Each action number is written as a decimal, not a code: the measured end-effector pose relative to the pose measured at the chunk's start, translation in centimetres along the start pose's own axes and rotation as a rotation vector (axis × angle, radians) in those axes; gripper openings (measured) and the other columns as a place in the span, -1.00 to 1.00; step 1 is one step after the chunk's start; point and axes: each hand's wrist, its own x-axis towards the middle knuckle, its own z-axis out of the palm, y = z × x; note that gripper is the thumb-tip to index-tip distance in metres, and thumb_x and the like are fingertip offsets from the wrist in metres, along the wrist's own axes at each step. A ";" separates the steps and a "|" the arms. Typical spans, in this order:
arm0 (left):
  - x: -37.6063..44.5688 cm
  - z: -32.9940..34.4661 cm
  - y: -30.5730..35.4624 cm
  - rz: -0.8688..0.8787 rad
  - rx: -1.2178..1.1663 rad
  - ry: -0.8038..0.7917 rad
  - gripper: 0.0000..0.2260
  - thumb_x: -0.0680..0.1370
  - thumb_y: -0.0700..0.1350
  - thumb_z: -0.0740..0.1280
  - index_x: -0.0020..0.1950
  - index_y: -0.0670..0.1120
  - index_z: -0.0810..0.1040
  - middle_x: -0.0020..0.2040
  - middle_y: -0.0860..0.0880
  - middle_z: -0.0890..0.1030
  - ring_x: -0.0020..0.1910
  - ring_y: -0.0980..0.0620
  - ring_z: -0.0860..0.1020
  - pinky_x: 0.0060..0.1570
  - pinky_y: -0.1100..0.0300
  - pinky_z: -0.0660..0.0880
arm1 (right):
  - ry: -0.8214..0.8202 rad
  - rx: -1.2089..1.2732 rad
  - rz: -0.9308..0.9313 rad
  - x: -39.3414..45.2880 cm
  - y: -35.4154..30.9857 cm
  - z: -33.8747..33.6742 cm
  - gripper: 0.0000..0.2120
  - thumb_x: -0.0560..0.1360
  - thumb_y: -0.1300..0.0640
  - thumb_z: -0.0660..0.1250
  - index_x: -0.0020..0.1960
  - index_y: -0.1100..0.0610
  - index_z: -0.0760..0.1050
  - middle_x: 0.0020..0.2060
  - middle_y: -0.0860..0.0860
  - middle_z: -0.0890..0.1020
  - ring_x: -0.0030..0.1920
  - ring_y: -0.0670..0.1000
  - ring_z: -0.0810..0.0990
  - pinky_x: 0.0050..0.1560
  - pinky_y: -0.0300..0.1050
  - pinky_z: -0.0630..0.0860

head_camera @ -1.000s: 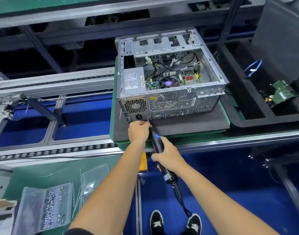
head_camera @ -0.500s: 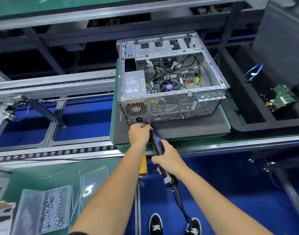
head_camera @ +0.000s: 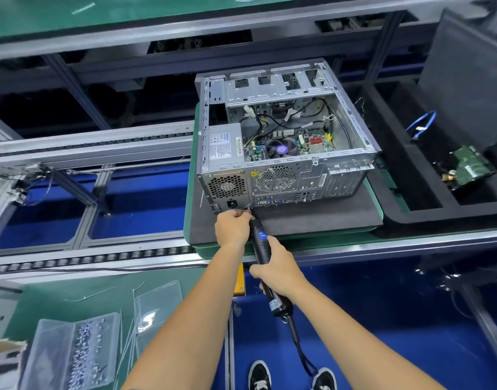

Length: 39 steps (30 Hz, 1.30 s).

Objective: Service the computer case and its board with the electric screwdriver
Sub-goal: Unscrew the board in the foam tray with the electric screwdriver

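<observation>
The computer case (head_camera: 283, 153) lay on its side, open face up, on a dark foam pad (head_camera: 312, 218) at about one o'clock from the middle of the view, its rear panel facing the person. Inside it, the board (head_camera: 295, 143) with its round cooler fan sat at the case floor, a grey power supply (head_camera: 223, 143) at nine o'clock of it.

The right hand (head_camera: 278, 270) gripped the black electric screwdriver (head_camera: 260, 243), fingers wrapped round its barrel, the tip aimed toward eleven o'clock at the lower edge of the rear panel, just beside the power socket. The left hand (head_camera: 232, 228) was curled at the tip, fingers bunched together; what they pinched could not be told.

At seven o'clock, clear bags of screws (head_camera: 72, 353) lay on the green surface (head_camera: 58, 302). At three o'clock, a black foam tray (head_camera: 427, 215) held a green circuit board (head_camera: 471, 168) and a blue cable (head_camera: 423, 122).
</observation>
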 end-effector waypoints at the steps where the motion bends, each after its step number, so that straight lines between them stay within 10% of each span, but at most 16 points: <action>1: 0.0 0.0 0.0 -0.003 -0.004 0.002 -0.86 0.48 -0.04 0.38 -0.10 -0.07 0.68 -0.21 -0.01 0.64 -0.21 0.01 0.54 -0.22 0.21 0.41 | 0.001 -0.010 -0.002 0.0 0.0 0.1 -0.45 0.39 0.23 0.44 0.27 -0.03 0.28 0.02 0.15 0.52 -0.19 0.15 0.61 -0.14 0.10 0.65; 19: -0.6 -0.6 -0.7 -0.004 -0.133 0.008 -0.88 0.49 -0.13 0.39 -0.25 -0.07 0.63 -0.26 0.00 0.63 -0.21 0.01 0.56 -0.21 0.21 0.45 | 0.017 -0.074 0.016 -0.4 -0.8 0.3 -0.49 0.40 0.22 0.46 0.25 0.13 0.28 0.02 0.14 0.50 -0.14 0.09 0.55 -0.28 -0.16 0.52; 39: 0.3 -1.2 -0.1 0.054 -0.027 -0.062 -0.92 0.49 -0.18 0.35 -0.19 -0.15 0.60 -0.38 -0.07 0.61 -0.45 -0.01 0.54 -0.27 0.06 0.58 | -0.002 -0.066 0.065 -0.8 -1.4 -0.9 -0.54 0.36 0.23 0.44 0.19 0.17 0.34 0.06 0.23 0.56 -0.21 0.12 0.56 -0.09 0.07 0.62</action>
